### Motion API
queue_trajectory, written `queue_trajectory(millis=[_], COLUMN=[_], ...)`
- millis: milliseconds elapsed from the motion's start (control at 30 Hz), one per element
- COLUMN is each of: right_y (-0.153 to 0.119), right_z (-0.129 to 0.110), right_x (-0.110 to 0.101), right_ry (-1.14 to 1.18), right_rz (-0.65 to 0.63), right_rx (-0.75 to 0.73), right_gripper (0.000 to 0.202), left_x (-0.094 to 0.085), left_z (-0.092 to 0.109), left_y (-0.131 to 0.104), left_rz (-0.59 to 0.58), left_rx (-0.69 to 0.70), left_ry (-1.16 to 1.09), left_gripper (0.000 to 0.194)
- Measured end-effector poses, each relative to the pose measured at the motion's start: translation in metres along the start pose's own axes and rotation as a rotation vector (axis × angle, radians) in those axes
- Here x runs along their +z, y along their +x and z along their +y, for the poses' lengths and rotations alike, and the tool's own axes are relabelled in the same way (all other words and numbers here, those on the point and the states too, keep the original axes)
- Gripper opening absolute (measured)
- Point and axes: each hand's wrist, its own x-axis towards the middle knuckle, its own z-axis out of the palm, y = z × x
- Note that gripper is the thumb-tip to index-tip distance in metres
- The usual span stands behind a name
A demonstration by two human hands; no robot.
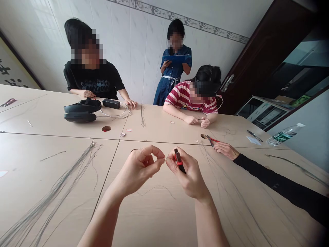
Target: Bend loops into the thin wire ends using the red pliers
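My left hand [144,166] is closed in a pinch, thumb against forefinger, on a very thin cord [166,157]. The fingertips of my right hand [189,176] meet it from the other side and pinch the same spot; what exactly lies between them is too small to make out. Tucked in my right hand is a small tool with red and dark parts, seemingly pliers [179,159], its dark tip pointing up. Both hands are held above the table [154,223]. A loose thin strand [160,186] curves below and behind them.
A bundle of grey cords [61,181] with metal ends lies at left. More cords [236,192] spread at right, beside another person's hand [226,150] with red-handled pliers [210,140]. Farther back are a black headset [82,109], a bottle [285,134] and a table hole [106,129].
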Motion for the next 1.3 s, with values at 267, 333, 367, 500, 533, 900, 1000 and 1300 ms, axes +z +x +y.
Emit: queue_trajectory(millis=[267,333,367,500,533,900,1000,1300], right_y=[-0.001,-0.001,-0.001,0.0,0.0,0.001,0.001,0.0], right_z=[0.003,0.005,0.005,0.007,0.007,0.003,0.003,0.003], right_x=[0.0,0.0,-0.001,-0.002,-0.001,0.01,0.014,0.012], right_ry=[0.014,0.019,0.014,-0.017,-0.015,0.063,0.084,-0.015], right_rz=[0.005,0.03,0.052,0.132,0.138,0.063,0.079,0.152], right_rx=[0.011,0.01,0.009,0.014,0.013,-0.024,-0.028,-0.025], right_gripper=[0.017,0.014,0.014,0.016,0.015,0.02,0.02,0.02], left_x=[-0.001,-0.001,-0.001,-0.002,-0.002,-0.001,0.002,0.012], left_z=[0.001,0.002,0.002,0.002,0.002,-0.005,-0.005,0.0], left_y=[0.0,0.0,0.0,0.0,0.0,0.003,0.004,0.004], left_rz=[0.027,0.031,0.032,0.019,0.013,0.048,0.122,0.214], left_rx=[0.024,0.02,0.016,0.009,0.01,0.036,0.025,-0.008], left_ry=[0.019,0.021,0.021,0.009,0.0,-0.174,-0.128,0.092], left_gripper=[0.01,0.011,0.011,0.011,0.012,0.01,0.012,0.013])
